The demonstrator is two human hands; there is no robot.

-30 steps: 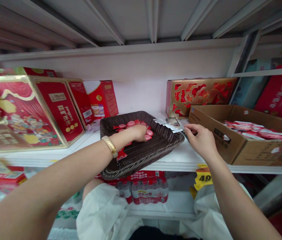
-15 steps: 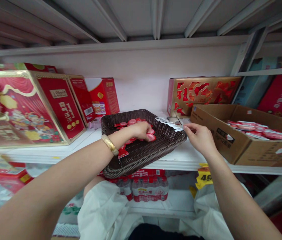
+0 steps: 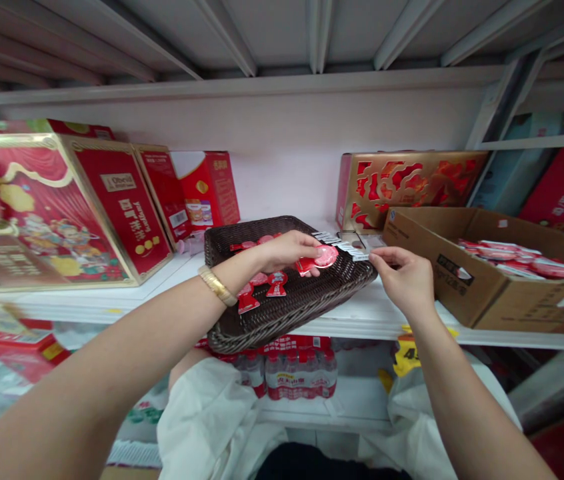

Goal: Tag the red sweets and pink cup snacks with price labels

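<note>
A dark brown woven basket [image 3: 282, 328] sits tilted on the white shelf, with several small red packets [image 3: 277, 284] lying in it. Over its middle, my left hand [image 3: 289, 251] grips a red packet with a round pink-red end [image 3: 327, 256]. A row of white paper labels [image 3: 341, 245] lies along the basket's right rim. At the near end of that row my right hand [image 3: 406, 272] is closed in a pinch on a label, thumb against forefinger. A gold bracelet [image 3: 217, 285] circles my left wrist.
An open cardboard box [image 3: 462, 293] holding red-and-white packets stands at right. Behind it is a gold-and-red gift box [image 3: 412, 183]; large red gift boxes [image 3: 112, 207] stand at left. Bottled drinks [image 3: 301, 377] are on the shelf below. A metal shelf [image 3: 272, 40] hangs overhead.
My left hand has risen from the pile and moved right, bringing a red packet toward the labels. Packets it covered now show. My right hand stays pinched at the label row.
</note>
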